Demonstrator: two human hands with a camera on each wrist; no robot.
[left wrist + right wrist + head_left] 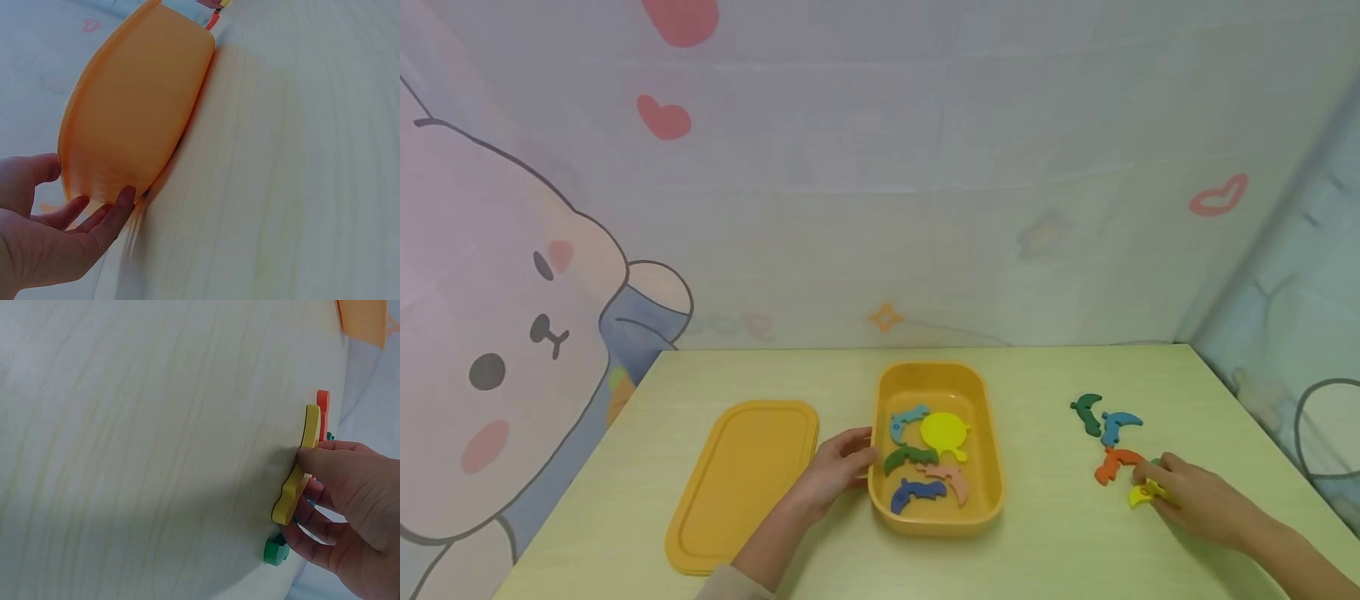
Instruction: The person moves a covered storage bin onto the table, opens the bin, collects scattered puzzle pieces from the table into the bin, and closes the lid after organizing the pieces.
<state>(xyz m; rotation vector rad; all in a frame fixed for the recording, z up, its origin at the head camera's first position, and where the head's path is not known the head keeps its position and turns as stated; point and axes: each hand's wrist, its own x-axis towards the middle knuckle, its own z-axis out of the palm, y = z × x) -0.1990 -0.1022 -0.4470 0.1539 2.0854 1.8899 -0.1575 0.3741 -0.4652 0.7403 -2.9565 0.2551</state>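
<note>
A yellow box (pixel 936 527) holds several flat, curved figure-shaped pieces, among them a dark blue one (pixel 917 493), a green one (pixel 910 457) and a pink one (pixel 953 479), plus a bright yellow round piece (pixel 943 433). My left hand (pixel 838 467) rests against the box's left wall, its fingertips touching the outside and the thumb near the rim in the left wrist view. Over on the right, my right hand (pixel 1198 500) pinches a yellow figure-shaped piece (pixel 292 494) between thumb and fingers, close above the table. Beside it lie an orange-red piece (pixel 1108 467) and a green piece (pixel 275 551).
A yellow lid (pixel 741 483) lies flat on the table left of the box. Farther back on the right are a dark green piece (pixel 1086 412) and a blue piece (pixel 1118 425). A printed cloth (pixel 925 208) hangs behind the table.
</note>
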